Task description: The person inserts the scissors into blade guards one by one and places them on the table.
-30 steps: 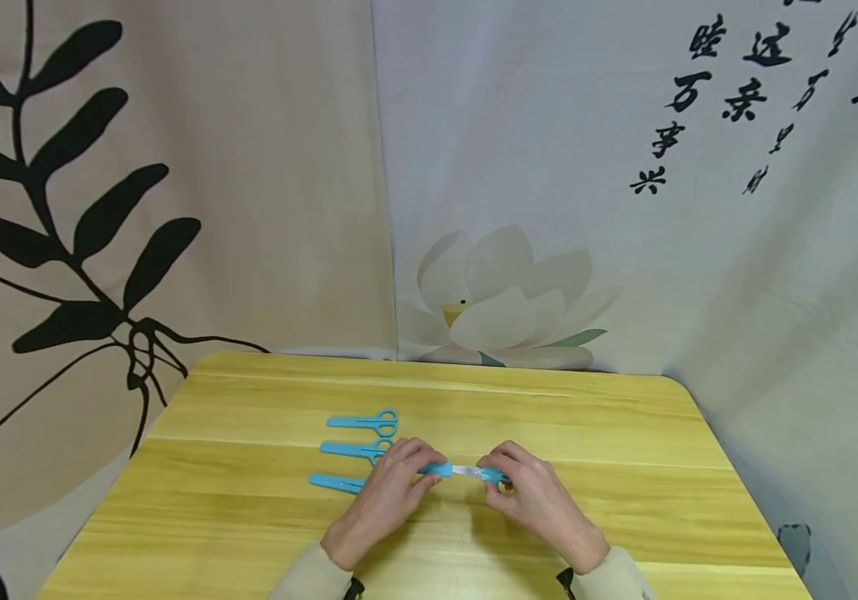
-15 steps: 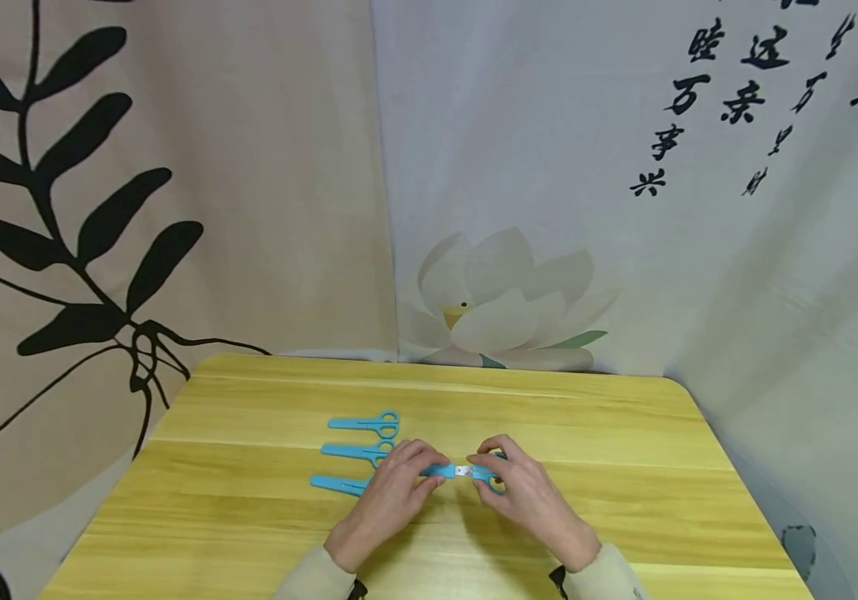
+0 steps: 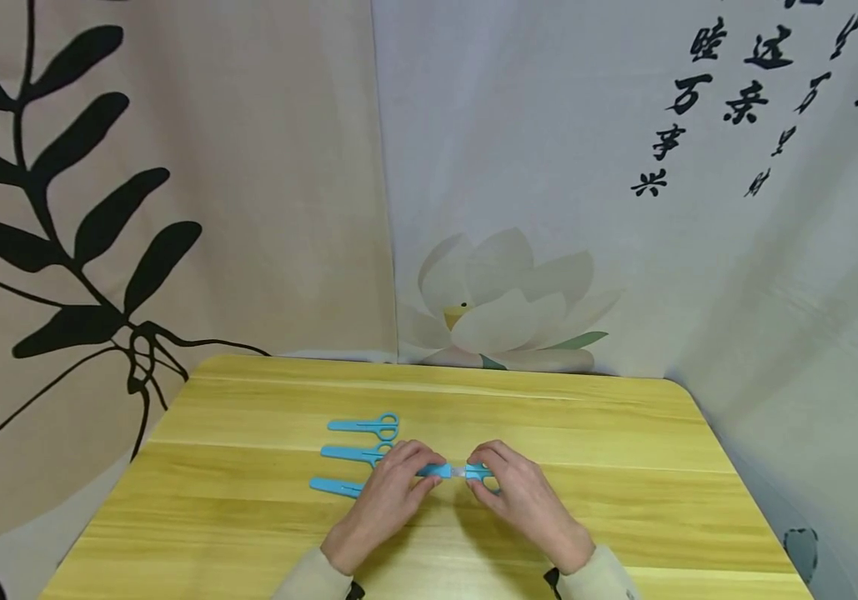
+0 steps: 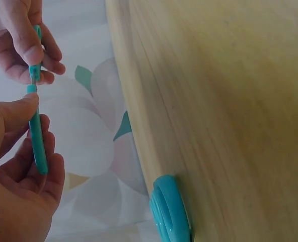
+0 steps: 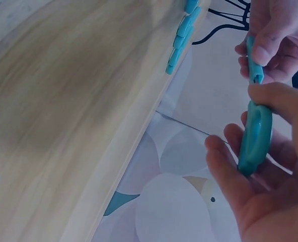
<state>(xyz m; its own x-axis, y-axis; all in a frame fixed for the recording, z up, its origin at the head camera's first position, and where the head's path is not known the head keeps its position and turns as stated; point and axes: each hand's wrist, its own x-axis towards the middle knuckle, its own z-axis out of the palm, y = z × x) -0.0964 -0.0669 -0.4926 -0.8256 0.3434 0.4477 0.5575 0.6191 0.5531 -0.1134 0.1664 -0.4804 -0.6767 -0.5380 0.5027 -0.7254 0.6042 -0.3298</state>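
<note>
My left hand (image 3: 391,492) pinches a blue blade cover (image 4: 38,138) between thumb and fingers. A pair of blue-handled scissors (image 5: 258,133) is held by the handle end in my right hand (image 3: 522,496), thumb on the near side. The scissors' tips are inside the cover. A short length of metal blade (image 3: 458,472) shows between the two hands. Both pieces are held in line above the table. Just left of my left hand lie three more blue scissors in covers: a far pair (image 3: 361,426), a middle pair (image 3: 349,453) and a near pair (image 3: 335,487), its handles hidden by the hand.
The wooden table (image 3: 624,433) has rounded far corners. A printed curtain (image 3: 519,167) with plant, flower and writing hangs behind it. In the left wrist view, a blue scissors handle (image 4: 170,209) lies near the table edge.
My right hand has moved left with the scissors, and less blade shows between it and the cover. The left hand has stayed about where it was. The scissors on the table have not moved.
</note>
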